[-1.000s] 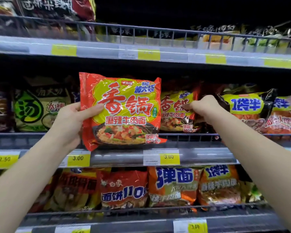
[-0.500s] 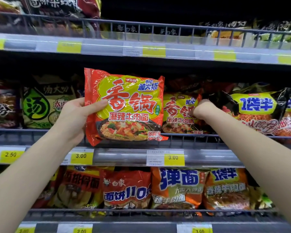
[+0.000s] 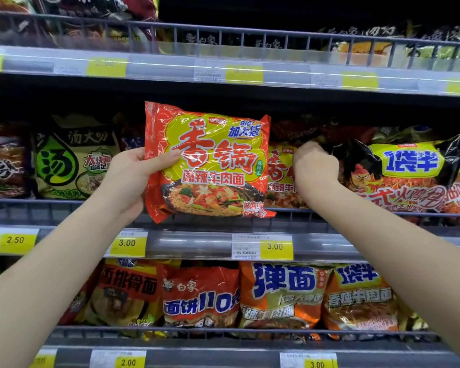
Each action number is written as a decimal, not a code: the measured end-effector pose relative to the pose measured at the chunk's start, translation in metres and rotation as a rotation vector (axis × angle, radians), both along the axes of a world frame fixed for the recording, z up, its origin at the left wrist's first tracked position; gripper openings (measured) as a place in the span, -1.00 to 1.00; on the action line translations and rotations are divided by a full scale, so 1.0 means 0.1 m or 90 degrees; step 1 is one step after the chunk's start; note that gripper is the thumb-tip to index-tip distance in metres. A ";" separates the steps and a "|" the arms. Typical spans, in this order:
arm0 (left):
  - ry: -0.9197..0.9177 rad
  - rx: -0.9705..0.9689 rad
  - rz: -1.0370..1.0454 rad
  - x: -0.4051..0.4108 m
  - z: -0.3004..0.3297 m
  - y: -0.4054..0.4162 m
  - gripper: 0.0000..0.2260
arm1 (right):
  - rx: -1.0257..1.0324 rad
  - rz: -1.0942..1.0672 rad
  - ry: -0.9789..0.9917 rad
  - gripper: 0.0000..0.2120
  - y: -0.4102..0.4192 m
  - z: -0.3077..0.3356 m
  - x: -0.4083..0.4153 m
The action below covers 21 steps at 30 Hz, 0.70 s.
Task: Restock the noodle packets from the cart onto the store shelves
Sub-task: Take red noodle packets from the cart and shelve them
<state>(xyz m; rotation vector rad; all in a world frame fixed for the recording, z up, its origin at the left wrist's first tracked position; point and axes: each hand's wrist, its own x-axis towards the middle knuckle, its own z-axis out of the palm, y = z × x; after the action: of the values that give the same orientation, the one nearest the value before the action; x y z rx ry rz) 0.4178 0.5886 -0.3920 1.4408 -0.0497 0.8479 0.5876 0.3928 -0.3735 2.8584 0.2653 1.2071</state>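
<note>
Gripping the glossy red-and-yellow plastic noodle packet (image 3: 210, 160) by its left edge, our left hand (image 3: 128, 179) lays its thumb across the front and holds it upright before the middle wire-fronted shelf (image 3: 64, 208). Our right hand (image 3: 315, 166) is curled at the top of a matching red-and-yellow packet (image 3: 280, 176) standing on that shelf just behind; whether it pinches it we cannot tell. A black-and-yellow packet (image 3: 409, 168) stands just right of that hand, and yellow price tags (image 3: 275, 247) line the shelf edge below.
</note>
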 end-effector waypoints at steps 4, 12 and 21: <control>0.002 -0.001 -0.007 0.00 0.03 -0.01 -0.66 | 0.048 0.062 -0.063 -0.69 -0.06 0.00 -0.05; -0.002 -0.006 -0.024 0.09 0.07 -0.07 -0.73 | 0.704 0.654 0.514 -0.46 -0.17 0.12 -0.41; 0.015 0.009 -0.035 0.16 0.09 -0.21 -0.75 | 0.737 0.673 0.604 -0.77 -0.28 0.18 -0.47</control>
<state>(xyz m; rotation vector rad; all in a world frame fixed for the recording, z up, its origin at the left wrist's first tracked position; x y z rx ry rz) 0.4337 0.5672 -0.3829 1.4565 -0.0779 0.7875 0.5405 0.3646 -0.3559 4.2135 1.7410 -0.5669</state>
